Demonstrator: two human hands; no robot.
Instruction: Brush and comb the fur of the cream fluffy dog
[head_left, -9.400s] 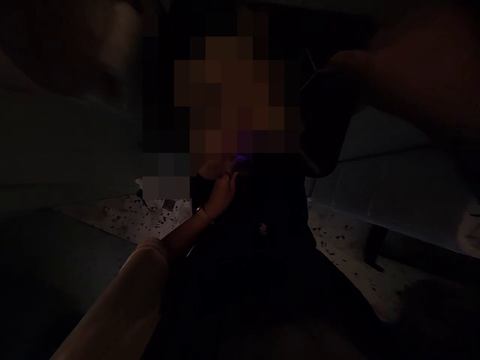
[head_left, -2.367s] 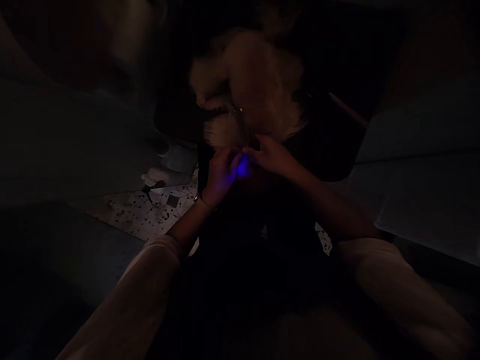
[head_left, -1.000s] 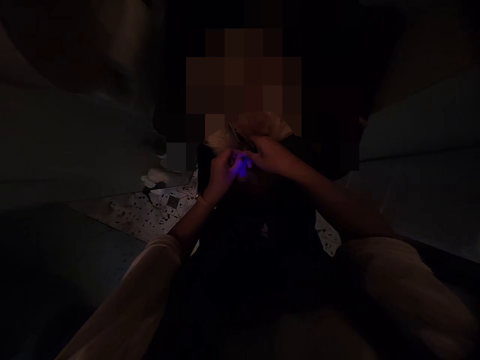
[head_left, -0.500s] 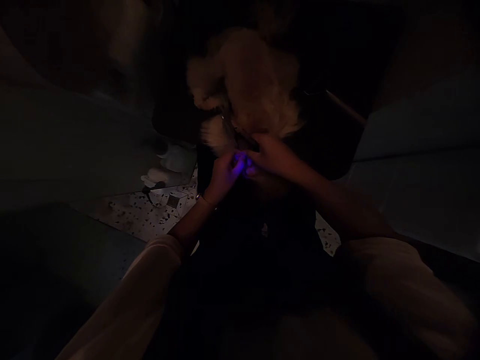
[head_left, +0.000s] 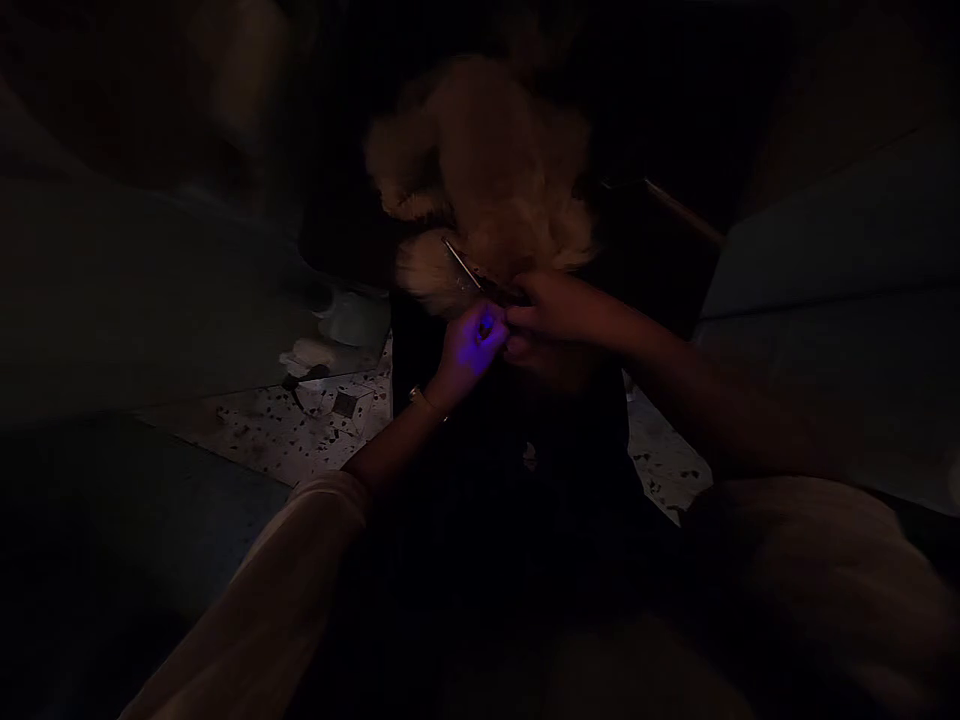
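In very dim light, a fluffy pale-coated animal (head_left: 495, 160), dog-like in shape, lies on a dark surface in front of me. My left hand (head_left: 474, 342), lit violet, has its fingers curled just below the fur; whatever they hold is hidden. Close on its right, my right hand (head_left: 551, 305) is closed around the dark end of a slim metal tool (head_left: 461, 263). The tool's bright shaft points up and left across a tuft of fur (head_left: 429, 268). Its exact kind is too dark to tell. The two hands' fingertips meet or nearly meet.
Speckled floor (head_left: 315, 430) shows at the lower left, with pale objects (head_left: 349, 320) above it. Dim grey panels (head_left: 825, 290) stand at the right. A thin light-coloured edge (head_left: 682, 210) runs right of the animal. Dark cloth covers my lap (head_left: 510, 520).
My left hand has shifted slightly right and turned, with the violet light now spread over its back. The metal tool's shaft shows more clearly. My right hand has barely moved.
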